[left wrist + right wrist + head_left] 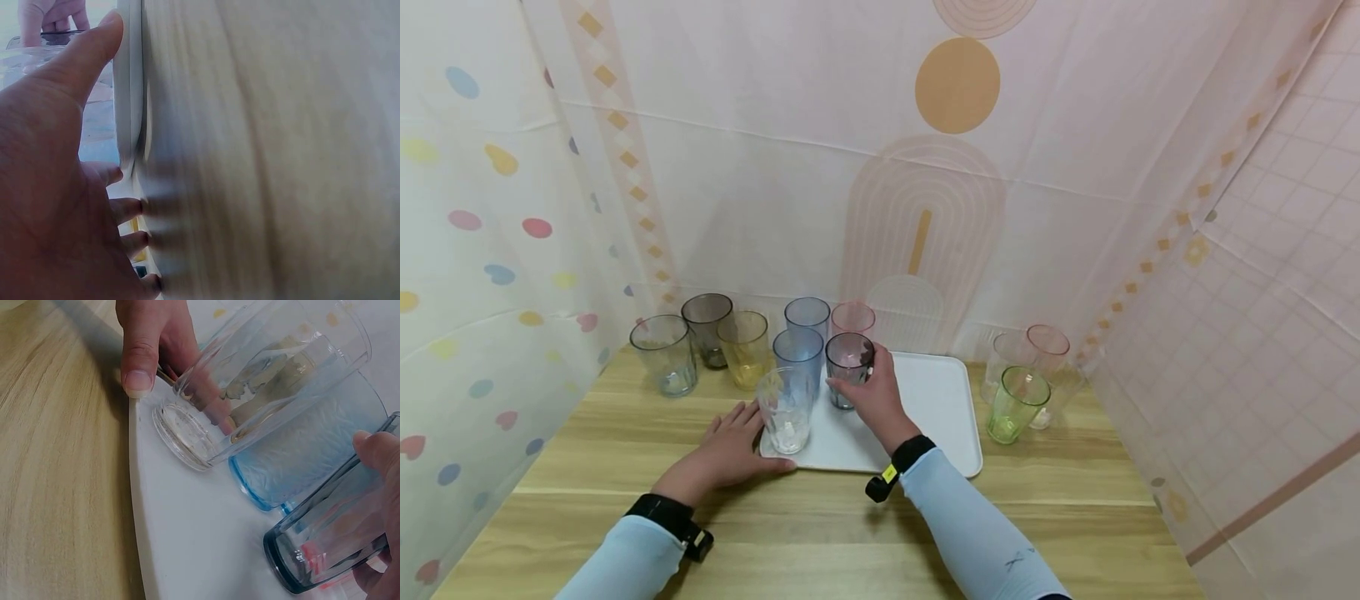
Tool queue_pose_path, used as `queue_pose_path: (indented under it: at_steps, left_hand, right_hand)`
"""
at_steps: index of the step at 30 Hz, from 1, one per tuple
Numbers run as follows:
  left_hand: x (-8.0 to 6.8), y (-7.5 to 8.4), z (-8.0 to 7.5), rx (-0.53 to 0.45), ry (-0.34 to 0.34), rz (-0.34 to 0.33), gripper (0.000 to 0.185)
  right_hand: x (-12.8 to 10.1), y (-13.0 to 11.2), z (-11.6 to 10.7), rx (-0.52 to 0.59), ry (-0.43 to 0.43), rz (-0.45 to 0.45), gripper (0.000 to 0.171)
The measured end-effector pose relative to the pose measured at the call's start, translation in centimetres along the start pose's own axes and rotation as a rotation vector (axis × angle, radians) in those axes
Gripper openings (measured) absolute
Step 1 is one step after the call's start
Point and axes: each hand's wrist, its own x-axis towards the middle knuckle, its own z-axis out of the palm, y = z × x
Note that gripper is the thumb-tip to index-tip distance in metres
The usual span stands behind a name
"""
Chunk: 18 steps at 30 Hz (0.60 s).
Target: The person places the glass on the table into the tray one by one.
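Observation:
My right hand grips a dark grey glass by its side, fingers and thumb round it, over the white tray. In the right wrist view the grey glass has its base close over the tray. My left hand rests at the tray's front left corner, fingers spread on the table and thumb along the tray edge. Beside it a clear glass stands on the tray. Behind that are a blue glass, a second blue glass and a pink glass.
Left of the tray stand a clear glass with a dark rim, a dark brown glass and a yellow glass. On the right are a green glass, a pink-rimmed glass and clear glasses. A patterned curtain hangs behind the table.

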Motion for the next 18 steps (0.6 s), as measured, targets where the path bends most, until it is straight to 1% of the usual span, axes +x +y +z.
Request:
queue_pose_path:
  at_steps: [6, 10, 14, 16, 18]
  left_hand:
    - [0.1, -0.1, 0.2, 0.003, 0.006, 0.005, 0.13]
    - [0.2, -0.2, 0.2, 0.0, 0.003, 0.004, 0.131]
    - [0.3, -0.2, 0.1, -0.003, 0.002, 0.0, 0.131]
    - [0.3, -0.3, 0.1, -0.003, 0.001, -0.002, 0.132]
    - [0.3, -0.3, 0.1, -0.001, -0.001, -0.004, 0.133]
  right_hand:
    - [-0.2, 0.0, 0.0, 0.019, -0.018, 0.02, 0.1]
    - [-0.7, 0.0, -0.6, 0.002, -0.033, 0.056, 0.104]
    - [-1.6, 0.3, -1.9, -0.031, -0.035, 0.111, 0.107]
    - [-2.5, 0.4, -3.0, -0.035, -0.036, 0.138, 0.108]
    - [-3.6, 0.6, -4.2, -0.045, -0.036, 0.146, 0.107]
